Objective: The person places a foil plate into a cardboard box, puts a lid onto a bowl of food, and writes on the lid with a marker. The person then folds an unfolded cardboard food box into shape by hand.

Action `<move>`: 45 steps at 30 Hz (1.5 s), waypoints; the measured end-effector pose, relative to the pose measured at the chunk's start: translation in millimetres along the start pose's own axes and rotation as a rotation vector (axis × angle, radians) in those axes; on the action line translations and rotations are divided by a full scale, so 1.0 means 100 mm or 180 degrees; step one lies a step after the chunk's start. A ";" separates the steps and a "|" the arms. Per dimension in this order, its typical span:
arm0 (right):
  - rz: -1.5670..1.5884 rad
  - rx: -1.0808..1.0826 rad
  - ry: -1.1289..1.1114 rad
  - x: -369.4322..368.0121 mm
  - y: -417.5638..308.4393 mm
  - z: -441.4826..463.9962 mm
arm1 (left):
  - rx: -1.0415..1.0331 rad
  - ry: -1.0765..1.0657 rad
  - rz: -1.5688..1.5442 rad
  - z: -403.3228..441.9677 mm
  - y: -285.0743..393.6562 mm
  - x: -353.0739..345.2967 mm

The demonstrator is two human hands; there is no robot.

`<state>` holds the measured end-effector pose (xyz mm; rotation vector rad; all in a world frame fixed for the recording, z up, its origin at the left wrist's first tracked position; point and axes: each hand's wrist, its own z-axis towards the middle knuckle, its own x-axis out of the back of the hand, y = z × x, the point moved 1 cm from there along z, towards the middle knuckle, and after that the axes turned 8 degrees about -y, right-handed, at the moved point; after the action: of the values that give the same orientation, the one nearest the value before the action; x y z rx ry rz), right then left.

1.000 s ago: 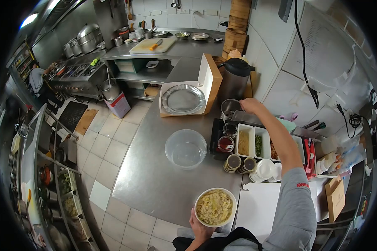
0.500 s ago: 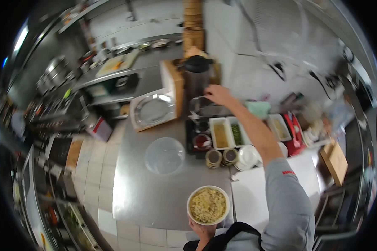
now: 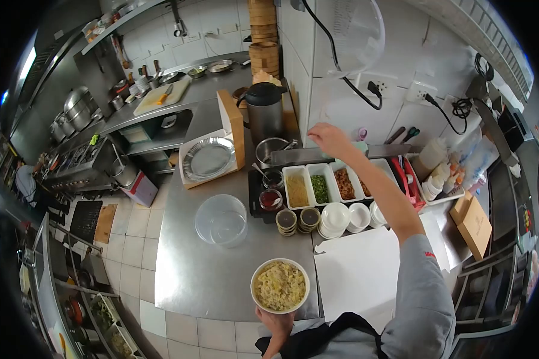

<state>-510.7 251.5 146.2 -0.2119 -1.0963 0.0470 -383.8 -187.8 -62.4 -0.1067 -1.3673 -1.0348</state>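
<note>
My left hand is wrapped around the underside of a white bowl filled with fried rice, held at the near table edge. My right hand is raised in front of the tiled wall, above the back of the condiment row, fingers loosely bent and nothing visible in them. Left of it stands a steel pot with a handle sticking out. Below my right arm are white tubs of a pale yellow food, chopped green onion and a brown chopped topping.
A clear plastic tub stands on the steel table. Behind it are foil trays in a box and a thermal jug. Stacked white dishes and sauce cups line the front of the tubs. Another person stands far left.
My right hand has left the handle at the steel pot and moved right, towards the wall. The bowl stays in my left hand. The camera view has turned slightly.
</note>
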 end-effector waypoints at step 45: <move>0.5012 -0.1982 0.0110 -1.06 -2.44 -2.33 | -0.0014 -0.0497 -0.2152 0.64 0.18 0.82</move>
<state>-369.0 -36.5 -1.3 -1.5846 -0.6398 1.1011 -431.3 -182.1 32.3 0.2991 -1.5847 -1.6139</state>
